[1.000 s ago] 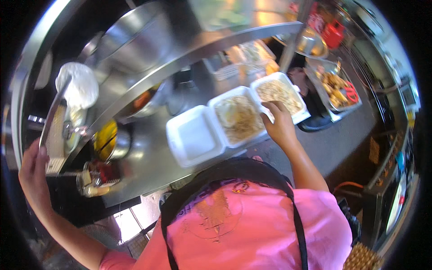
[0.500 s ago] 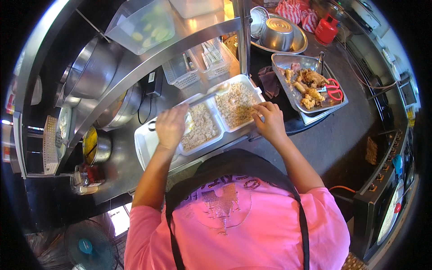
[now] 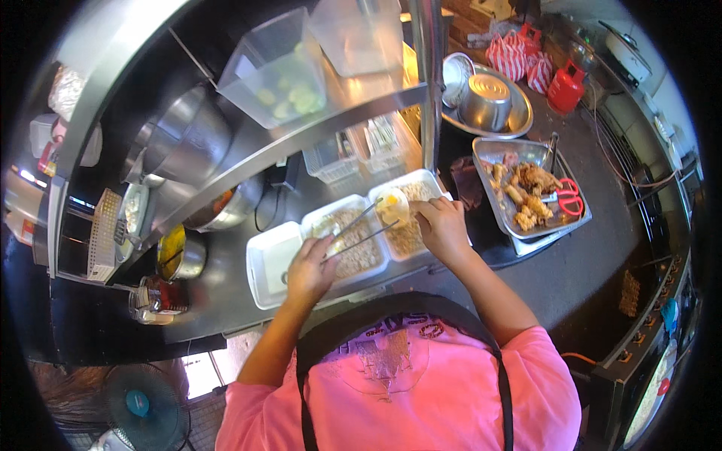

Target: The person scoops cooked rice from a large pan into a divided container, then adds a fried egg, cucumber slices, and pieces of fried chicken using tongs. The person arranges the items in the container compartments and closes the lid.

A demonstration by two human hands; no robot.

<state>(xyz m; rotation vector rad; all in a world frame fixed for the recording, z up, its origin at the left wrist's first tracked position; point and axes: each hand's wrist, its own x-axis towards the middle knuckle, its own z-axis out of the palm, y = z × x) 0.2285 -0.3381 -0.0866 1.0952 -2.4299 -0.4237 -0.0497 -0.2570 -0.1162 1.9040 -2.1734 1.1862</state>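
My left hand [image 3: 310, 270] is closed around metal tongs [image 3: 359, 248], whose two arms are spread apart over the rice. Between their tips sits a pale piece of egg with a yellow yolk [image 3: 392, 201], above the right-hand rice-filled white takeaway box [image 3: 410, 244]. Close to the egg, my right hand [image 3: 445, 227] has its fingers bent together at that box; what they pinch, if anything, is hidden. To its left stands a second white box of rice [image 3: 353, 267], with its bare white lid [image 3: 269, 263] folded out at the left.
A metal tray [image 3: 500, 214] of fried chicken pieces, with red-handled scissors [image 3: 570, 201], stands at the right. Behind the boxes are plastic baskets [image 3: 331, 161] beneath a metal-framed shelf [image 3: 301, 143]. Pots [image 3: 180, 255] are at the left, and a red gas canister [image 3: 565, 89] is at the far right.
The tongs' arms have spread apart, and the egg is nearer my right hand. My right fingers have drawn in toward the egg. The whole view has shifted.
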